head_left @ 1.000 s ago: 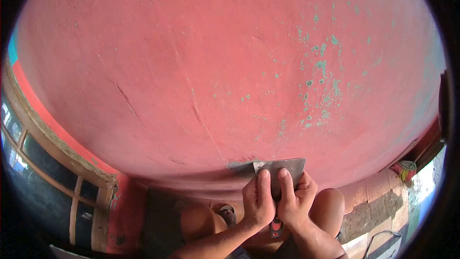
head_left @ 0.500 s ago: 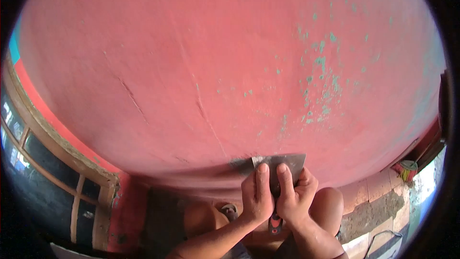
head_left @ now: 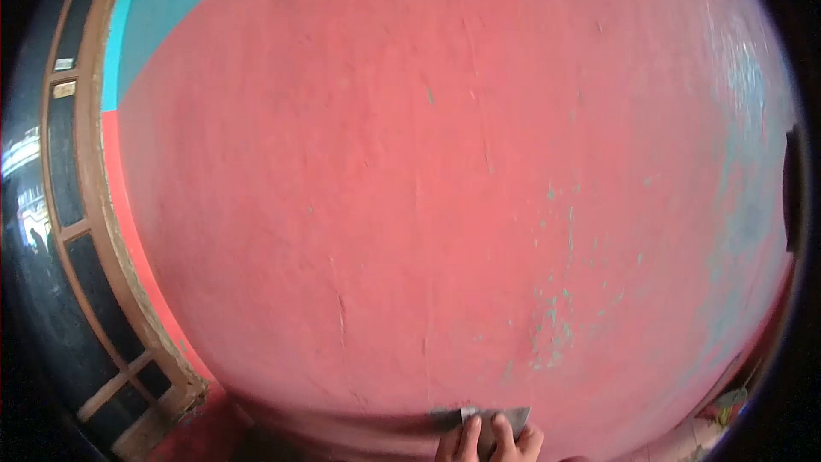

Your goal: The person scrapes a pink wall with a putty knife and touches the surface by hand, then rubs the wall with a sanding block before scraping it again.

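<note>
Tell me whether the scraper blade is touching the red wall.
Touching. In the head view the scraper blade lies flat against the red wall, its top edge meeting the paint with no gap, pressed by fingers of both hands.

Grey metal scraper blade [head_left: 496,418], flat and wide, pressed against the red wall [head_left: 410,205], low at the frame's bottom edge

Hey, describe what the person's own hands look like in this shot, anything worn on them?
Only the fingertips of both hands show at the bottom edge. The left hand and right hand are bare: no gloves, and no rings show on the parts in view. The nails are short and unpainted. Wrists and arms are cut off by the frame, so sleeves cannot be judged.
</note>
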The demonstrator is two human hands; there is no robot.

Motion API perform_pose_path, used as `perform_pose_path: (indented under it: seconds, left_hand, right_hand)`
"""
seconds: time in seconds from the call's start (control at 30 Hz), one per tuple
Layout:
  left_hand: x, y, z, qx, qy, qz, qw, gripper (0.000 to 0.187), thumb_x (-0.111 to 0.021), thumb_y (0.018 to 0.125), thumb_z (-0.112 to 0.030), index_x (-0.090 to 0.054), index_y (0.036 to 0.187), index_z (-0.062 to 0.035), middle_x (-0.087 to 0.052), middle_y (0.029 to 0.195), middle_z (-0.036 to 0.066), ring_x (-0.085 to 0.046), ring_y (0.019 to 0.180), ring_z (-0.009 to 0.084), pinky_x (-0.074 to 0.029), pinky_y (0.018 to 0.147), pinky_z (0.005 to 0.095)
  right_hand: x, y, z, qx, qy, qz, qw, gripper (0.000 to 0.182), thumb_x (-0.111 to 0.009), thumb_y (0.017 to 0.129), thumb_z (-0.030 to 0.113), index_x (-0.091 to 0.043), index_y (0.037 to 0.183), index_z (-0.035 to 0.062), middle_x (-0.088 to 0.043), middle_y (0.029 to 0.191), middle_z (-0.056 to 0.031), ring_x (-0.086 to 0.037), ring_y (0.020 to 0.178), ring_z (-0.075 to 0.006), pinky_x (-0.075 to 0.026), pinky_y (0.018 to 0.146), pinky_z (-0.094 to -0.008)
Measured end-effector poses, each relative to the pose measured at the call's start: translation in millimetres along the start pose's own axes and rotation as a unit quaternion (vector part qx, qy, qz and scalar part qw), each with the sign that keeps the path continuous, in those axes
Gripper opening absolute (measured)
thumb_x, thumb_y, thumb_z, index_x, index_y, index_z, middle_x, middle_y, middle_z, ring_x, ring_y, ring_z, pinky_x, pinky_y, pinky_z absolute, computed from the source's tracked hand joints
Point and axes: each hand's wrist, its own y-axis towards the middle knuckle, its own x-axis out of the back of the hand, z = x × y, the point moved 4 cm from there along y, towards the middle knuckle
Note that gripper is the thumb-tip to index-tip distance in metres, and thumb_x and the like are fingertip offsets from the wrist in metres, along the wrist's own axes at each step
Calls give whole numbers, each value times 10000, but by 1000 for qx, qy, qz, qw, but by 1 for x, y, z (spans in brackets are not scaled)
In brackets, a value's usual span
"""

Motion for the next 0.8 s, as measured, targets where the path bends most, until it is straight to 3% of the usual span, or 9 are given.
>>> perform_pose_path:
  seconds: [0.03,0.07,0.13,0.2,0.4,0.57,0.63,0.67,0.8]
  left_hand:
    - [1,6,6,59,-91,38,993,436,-394,1076,-393,-563,1246,-29,-611,1169,170,-569,1113,268,-445,976,386]
    - [6,13,-2,-16,-44,80,996,439,-404,1074,-388,-559,1281,-33,-615,1185,180,-576,1131,286,-447,990,384]
    - [-2,17,-14,40,-165,20,985,362,-442,1069,-281,-598,904,0,-581,762,40,-522,770,106,-442,653,315]
    - [0,19,-24,8,-130,61,990,364,-430,1077,-260,-536,830,-15,-466,714,4,-427,709,86,-398,603,299]
    - [-3,2,-10,90,-203,83,971,370,-436,1076,-270,-539,834,-9,-485,717,-3,-449,727,70,-406,606,292]
    - [-8,21,-8,35,-150,55,987,388,-429,1076,-273,-530,806,-14,-506,697,-11,-455,714,58,-393,580,280]
    - [-5,23,-19,54,-194,45,978,397,-426,1076,-274,-527,797,-12,-505,684,-3,-457,700,61,-389,568,282]
    - [-4,17,-11,86,-218,59,970,397,-428,1075,-270,-539,801,-5,-519,676,15,-473,691,66,-393,560,287]
    - [-5,16,-12,53,-144,50,987,390,-439,1071,-270,-542,791,-18,-527,668,21,-481,682,59,-395,554,279]
  right_hand:
    - [-3,3,2,4,5,-4,1000,209,-623,971,184,-663,954,-21,-655,781,-31,-574,699,-112,-488,616,-272]
    - [-6,7,1,21,9,-32,999,185,-618,957,141,-655,938,-39,-654,800,-19,-557,732,-94,-473,636,-262]
    - [-4,10,-6,35,-13,-43,998,159,-610,951,96,-645,923,-56,-653,821,-1,-541,763,-72,-459,658,-250]
    - [3,8,-15,26,-46,-26,998,163,-609,962,100,-644,920,-53,-652,821,5,-539,758,-64,-458,658,-245]
    - [13,-4,-16,12,-84,-22,996,176,-617,976,119,-648,906,-39,-653,810,5,-531,743,-47,-452,640,-236]
    - [6,12,-19,40,-84,-43,995,189,-628,970,116,-643,877,-48,-651,772,-4,-518,728,-44,-449,621,-240]
    - [8,13,-12,43,-135,-24,990,197,-631,965,108,-639,870,-65,-663,758,-24,-520,721,-46,-459,623,-244]
    - [4,9,-4,13,-97,-21,995,192,-632,963,108,-641,881,-65,-665,757,-23,-530,719,-52,-464,626,-246]
    - [5,7,-22,65,-77,-63,993,201,-641,960,125,-646,871,-56,-640,710,0,-511,687,-46,-444,590,-243]
